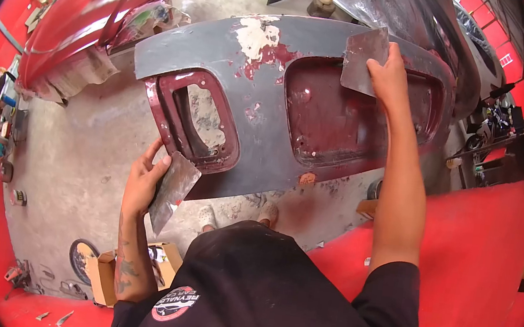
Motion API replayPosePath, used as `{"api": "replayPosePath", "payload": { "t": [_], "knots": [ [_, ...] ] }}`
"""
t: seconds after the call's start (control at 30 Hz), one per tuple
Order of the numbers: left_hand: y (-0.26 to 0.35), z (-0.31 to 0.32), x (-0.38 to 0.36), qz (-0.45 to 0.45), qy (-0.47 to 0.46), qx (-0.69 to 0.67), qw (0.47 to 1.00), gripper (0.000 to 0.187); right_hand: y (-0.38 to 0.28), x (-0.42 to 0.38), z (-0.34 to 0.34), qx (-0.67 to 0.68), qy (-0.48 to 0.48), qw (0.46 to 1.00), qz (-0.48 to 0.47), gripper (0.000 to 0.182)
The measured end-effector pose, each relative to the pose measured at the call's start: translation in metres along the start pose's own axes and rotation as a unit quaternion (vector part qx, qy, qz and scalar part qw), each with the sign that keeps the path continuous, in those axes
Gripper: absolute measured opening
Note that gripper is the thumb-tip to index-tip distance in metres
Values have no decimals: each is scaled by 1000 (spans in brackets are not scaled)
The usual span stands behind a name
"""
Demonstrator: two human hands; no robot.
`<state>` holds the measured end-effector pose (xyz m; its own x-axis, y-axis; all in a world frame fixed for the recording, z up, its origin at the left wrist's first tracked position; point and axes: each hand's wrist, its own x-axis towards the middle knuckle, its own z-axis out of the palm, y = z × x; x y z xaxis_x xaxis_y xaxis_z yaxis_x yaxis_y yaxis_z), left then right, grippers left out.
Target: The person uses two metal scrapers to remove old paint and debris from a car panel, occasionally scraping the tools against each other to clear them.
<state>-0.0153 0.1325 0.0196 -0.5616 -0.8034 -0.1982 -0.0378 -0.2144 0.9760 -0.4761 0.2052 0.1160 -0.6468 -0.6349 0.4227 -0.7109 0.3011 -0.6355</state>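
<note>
A car trunk lid [259, 130] in grey primer and dark red lies in front of me, with a cream filler patch [256, 37] near its far edge. My right hand [390, 80] is closed on a flat, smudged putty spreader [358, 61], thumb on its face, over the top of the large recess [325, 125]. At the lid's near left corner, my left hand [140, 182] grips a second thin spreader [176, 193] between thumb and fingers. Its fingertips are right by the edge of the smaller opening [202, 117].
A glossy red car panel [90, 18] with masking paper stands at the back left. Plastic sheeting [373, 4] covers a vehicle behind the lid. Cardboard boxes [105, 278] and a round disc [81, 258] lie on the floor at left. A red surface [447, 251] rises at right.
</note>
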Motion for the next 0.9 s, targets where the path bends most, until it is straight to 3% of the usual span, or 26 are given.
{"api": "replayPosePath", "payload": {
  "t": [0.1,0.17,0.2,0.3,0.37,0.43,0.47,0.53,0.63,0.67,0.7,0.77,0.8,0.9],
  "knots": [
    [1,1,1,-5,5,12,1000,56,18,10,-5,19,0,1000,-4,42],
    [-1,1,0,-4,12,17,1000,56,8,-1,4,151,-14,987,54,43],
    [-4,0,2,4,18,18,1000,55,2,-1,10,17,35,999,2,44],
    [-1,2,1,4,18,19,1000,52,-13,-7,1,-18,2,1000,15,44],
    [3,4,2,6,21,7,1000,51,2,-5,1,32,-19,999,25,47],
    [3,3,-1,-2,18,15,1000,49,0,-11,8,227,-6,968,109,46],
    [3,2,-2,-1,21,16,1000,49,-2,-13,19,229,-7,967,109,46],
    [3,3,0,-7,8,3,1000,50,-10,-17,41,65,-32,995,-69,42],
    [-2,1,1,13,16,18,1000,52,-30,-13,43,99,-69,992,-36,42],
    [-6,1,1,16,26,9,999,52,-23,-7,35,200,-89,976,21,43],
    [-8,0,2,16,27,13,999,53,-27,-9,40,200,-96,975,18,43],
    [-6,-1,2,19,29,20,999,54,-38,-16,55,153,-118,980,-41,46],
    [-1,0,0,3,20,16,1000,54,-57,-25,59,58,-98,990,-78,50],
    [0,2,-1,-3,13,14,1000,55,-65,-23,57,57,-134,986,-77,54]
  ]
}}
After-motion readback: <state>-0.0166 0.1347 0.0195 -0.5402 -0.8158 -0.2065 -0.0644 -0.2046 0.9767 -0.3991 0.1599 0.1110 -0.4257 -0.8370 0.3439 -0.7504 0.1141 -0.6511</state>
